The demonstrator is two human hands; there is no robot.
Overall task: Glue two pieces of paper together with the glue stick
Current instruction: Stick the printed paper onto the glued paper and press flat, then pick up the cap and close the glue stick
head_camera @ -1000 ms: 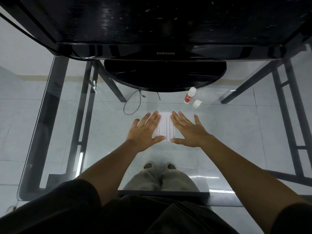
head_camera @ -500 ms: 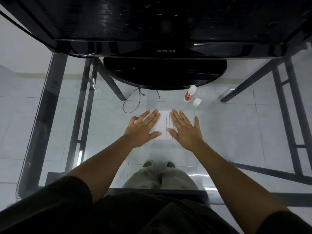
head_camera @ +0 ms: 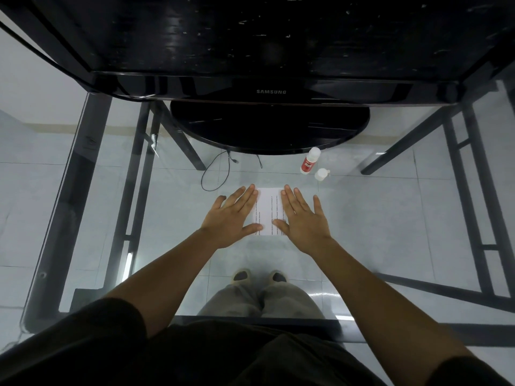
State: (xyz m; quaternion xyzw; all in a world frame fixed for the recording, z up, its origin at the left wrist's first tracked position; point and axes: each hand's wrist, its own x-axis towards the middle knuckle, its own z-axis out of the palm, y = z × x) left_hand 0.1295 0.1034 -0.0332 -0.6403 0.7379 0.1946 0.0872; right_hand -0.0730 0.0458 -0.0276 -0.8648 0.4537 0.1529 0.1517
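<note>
Paper [head_camera: 269, 211] — white, thin, printed — lies flat on the clear glass tabletop [head_camera: 390, 218], pressed at its sides by 2 flat, straight-fingered palms, left hand [head_camera: 231, 218] and right hand [head_camera: 302, 218]. Light, floppy, probably slippery on glass — best lifted by an edge. The red-and-white glue stick [head_camera: 309, 161] stands beyond.

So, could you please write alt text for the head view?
The left hand and right hand lie flat on a white printed paper sheet on the clear glass table; a red-and-white glue stick and a small white cap sit just beyond.
</note>
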